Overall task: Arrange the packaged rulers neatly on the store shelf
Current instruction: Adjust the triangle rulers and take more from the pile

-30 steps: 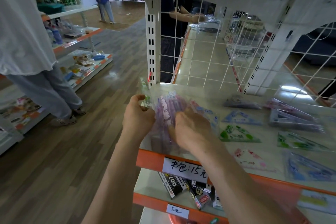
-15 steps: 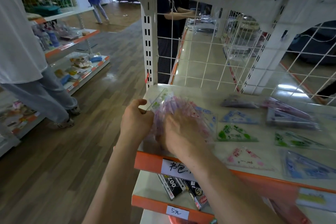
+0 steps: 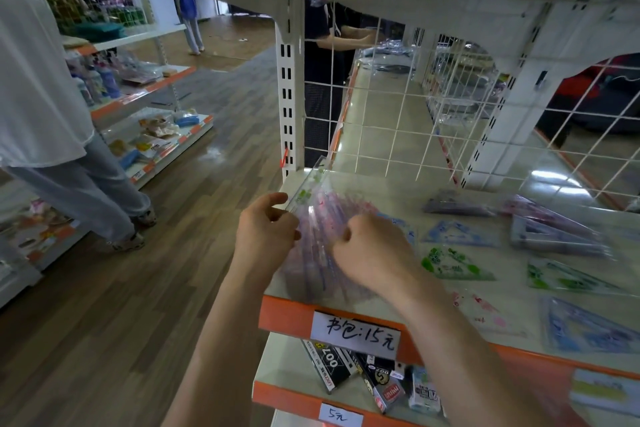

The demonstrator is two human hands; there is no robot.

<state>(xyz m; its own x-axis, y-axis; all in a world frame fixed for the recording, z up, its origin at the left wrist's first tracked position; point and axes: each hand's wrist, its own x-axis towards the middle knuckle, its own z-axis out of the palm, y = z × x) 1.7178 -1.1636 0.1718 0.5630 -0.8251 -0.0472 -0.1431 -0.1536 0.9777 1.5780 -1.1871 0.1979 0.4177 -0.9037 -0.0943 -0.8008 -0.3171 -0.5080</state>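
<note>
Packaged rulers [image 3: 317, 246] in clear sleeves, fanned into a bundle, sit at the front left corner of the shelf [image 3: 381, 191], directly above the handwritten price label [image 3: 355, 329] on its orange edge. Below that label, nearest of all, black boxed packs [image 3: 332, 364] lie on the lower shelf.

Just above the label, both hands grip the bundle. The left hand [image 3: 266, 229] has its thumb and curled fingers pinching the bundle's left edge, where a green-printed ruler sticks up at a slant. The right hand [image 3: 374, 253] is curled knuckles-up over the bundle's right side, its fingertips hidden.

To the right of the label and a little farther in, set-square packs [image 3: 453, 263] lie flat and apart on the shelf in green, blue and pink, with a purple stack [image 3: 554, 236] beyond them.

Farther back from the label, a white wire mesh [image 3: 398, 121] closes the rear of the shelf, fixed to a slotted white post [image 3: 289, 97]. Behind the mesh stands a person in dark clothes [image 3: 315, 80]. Well left of the label, across the wooden floor, a person in a white top [image 3: 45, 97] stands by another rack.
</note>
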